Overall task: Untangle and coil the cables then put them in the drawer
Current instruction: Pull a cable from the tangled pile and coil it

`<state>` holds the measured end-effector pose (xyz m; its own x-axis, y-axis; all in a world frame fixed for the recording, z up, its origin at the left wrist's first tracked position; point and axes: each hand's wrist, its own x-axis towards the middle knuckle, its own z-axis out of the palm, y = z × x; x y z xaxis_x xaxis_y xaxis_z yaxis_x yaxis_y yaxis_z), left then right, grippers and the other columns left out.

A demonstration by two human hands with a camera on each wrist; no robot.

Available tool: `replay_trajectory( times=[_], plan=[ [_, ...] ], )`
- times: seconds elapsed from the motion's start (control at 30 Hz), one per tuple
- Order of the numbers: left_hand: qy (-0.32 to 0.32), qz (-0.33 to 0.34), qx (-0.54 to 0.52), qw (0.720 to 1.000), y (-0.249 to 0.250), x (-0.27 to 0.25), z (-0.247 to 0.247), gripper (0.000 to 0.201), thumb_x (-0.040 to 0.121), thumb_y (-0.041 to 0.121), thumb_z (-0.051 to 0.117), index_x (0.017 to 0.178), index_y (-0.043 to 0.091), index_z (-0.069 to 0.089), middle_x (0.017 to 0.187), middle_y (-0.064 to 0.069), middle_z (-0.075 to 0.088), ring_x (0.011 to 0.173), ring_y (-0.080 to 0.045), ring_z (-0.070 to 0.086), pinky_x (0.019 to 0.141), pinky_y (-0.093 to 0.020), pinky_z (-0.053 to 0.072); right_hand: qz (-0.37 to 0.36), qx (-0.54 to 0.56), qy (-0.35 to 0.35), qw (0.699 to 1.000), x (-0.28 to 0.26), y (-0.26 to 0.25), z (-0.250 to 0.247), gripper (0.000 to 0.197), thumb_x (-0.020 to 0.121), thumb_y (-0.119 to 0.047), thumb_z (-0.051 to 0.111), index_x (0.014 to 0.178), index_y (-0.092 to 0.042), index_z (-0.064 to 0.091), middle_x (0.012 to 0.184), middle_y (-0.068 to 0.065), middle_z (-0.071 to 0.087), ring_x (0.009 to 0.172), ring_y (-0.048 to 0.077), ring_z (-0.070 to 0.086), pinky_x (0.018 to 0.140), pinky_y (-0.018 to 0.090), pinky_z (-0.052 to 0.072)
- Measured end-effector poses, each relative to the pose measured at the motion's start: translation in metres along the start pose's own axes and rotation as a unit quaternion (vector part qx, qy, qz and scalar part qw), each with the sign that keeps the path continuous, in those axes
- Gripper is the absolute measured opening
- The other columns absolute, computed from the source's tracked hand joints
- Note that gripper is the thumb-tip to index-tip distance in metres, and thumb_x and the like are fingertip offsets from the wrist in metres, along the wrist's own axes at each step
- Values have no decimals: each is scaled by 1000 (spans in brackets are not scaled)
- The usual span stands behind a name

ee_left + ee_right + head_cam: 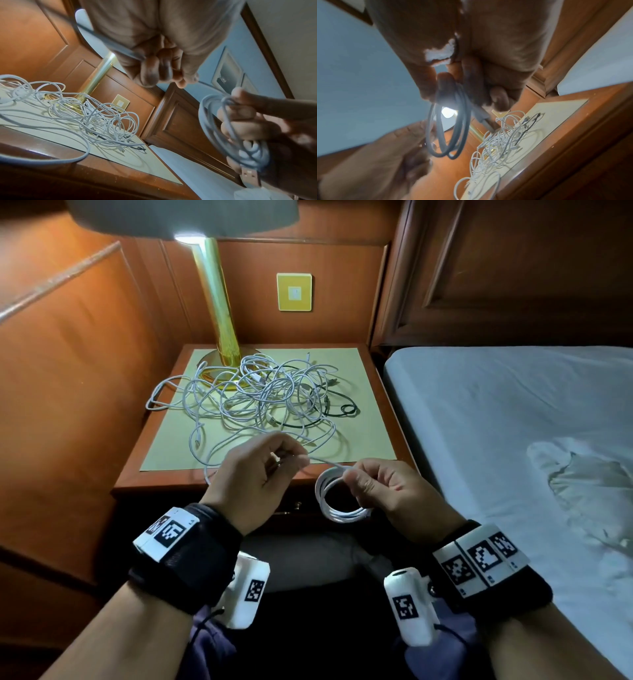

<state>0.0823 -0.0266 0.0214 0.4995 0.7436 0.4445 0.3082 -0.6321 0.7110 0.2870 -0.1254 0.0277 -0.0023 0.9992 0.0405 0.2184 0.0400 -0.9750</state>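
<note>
White cable coil [337, 497] held off nightstand; tangled white/black cables [260, 395] on top.

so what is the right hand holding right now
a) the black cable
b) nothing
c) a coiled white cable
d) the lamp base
c: the right hand grips a coiled white cable, held in front of the nightstand, while the black cable lies in the tangle on top.
</note>
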Motion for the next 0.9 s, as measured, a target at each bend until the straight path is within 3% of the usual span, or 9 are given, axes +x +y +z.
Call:
replay_trajectory(
  times=[0.1, 0.17, 0.3, 0.4, 0.5, 0.67, 0.73, 0.8, 0.9],
  plan=[
    [29, -17, 16, 999, -1, 1, -1, 33, 88, 47, 61, 84, 16, 72, 70, -2, 65, 62, -25, 58, 62, -31, 50, -7, 105, 41, 994, 2, -1, -1, 37, 98, -34, 51, 64, -19, 51, 58, -10, 41, 52, 2, 35, 53, 12, 33],
    [42, -17, 28, 999, -3, 2, -3, 39, 88, 50, 58, 85, 15, 74, 73, -5, 69, 67, -27, 63, 66, -32, 50, 7, 151, 85, 985, 4, -1, -2, 36, 97, -36, 48, 67, -15, 46, 57, -8, 39, 51, 4, 31, 51, 13, 30],
    [95, -19, 65, 993, -9, 6, -14, 26, 91, 35, 70, 84, 10, 73, 71, -5, 68, 64, -22, 62, 60, -22, 47, 54, 242, 169, 954, 6, -5, -10, 35, 93, -41, 55, 70, -18, 44, 58, -3, 31, 55, 14, 18, 54, 31, 15],
    [122, -52, 74, 988, -9, 4, -20, 13, 89, 23, 73, 83, 13, 67, 71, 2, 64, 65, -13, 59, 53, -10, 42, 76, 298, 225, 924, 6, -8, -18, 34, 96, -41, 49, 70, -19, 44, 56, -6, 31, 53, 12, 22, 54, 30, 19],
    [133, -88, 85, 984, -10, 2, -23, 15, 88, 24, 74, 79, 18, 64, 70, 10, 62, 59, -9, 57, 52, -10, 41, 86, 341, 262, 899, 7, -4, -22, 36, 100, -41, 49, 69, -22, 47, 55, -8, 31, 52, 10, 23, 53, 27, 21],
    [103, -87, 135, 982, -7, -1, -10, 19, 85, 18, 77, 72, 15, 63, 59, 17, 52, 52, 2, 49, 54, -5, 36, 80, 354, 248, 898, 8, -3, -15, 33, 91, -45, 54, 69, -22, 49, 54, -7, 37, 45, 9, 25, 59, 32, 15],
    [69, -67, 156, 983, -6, -3, -2, 21, 84, 19, 78, 70, 14, 63, 59, 12, 52, 52, -11, 49, 53, -9, 33, 71, 343, 247, 904, 7, -5, -13, 33, 91, -45, 54, 70, -21, 50, 53, -6, 41, 44, 8, 28, 57, 29, 20],
    [22, -58, 182, 981, -4, -4, 5, 24, 86, 26, 75, 69, 16, 61, 61, 8, 52, 58, -23, 53, 56, -24, 39, 58, 314, 247, 915, 6, -6, -11, 32, 92, -44, 52, 72, -19, 50, 55, -5, 44, 45, 8, 32, 56, 28, 23],
    [-22, -43, 208, 977, 5, -5, 9, 26, 90, 40, 64, 72, 21, 59, 64, 7, 55, 64, -27, 56, 58, -34, 51, 22, 265, 249, 931, 6, -6, -6, 30, 88, -42, 54, 74, -16, 50, 57, -2, 51, 50, 8, 40, 52, 24, 27]
  ],
)
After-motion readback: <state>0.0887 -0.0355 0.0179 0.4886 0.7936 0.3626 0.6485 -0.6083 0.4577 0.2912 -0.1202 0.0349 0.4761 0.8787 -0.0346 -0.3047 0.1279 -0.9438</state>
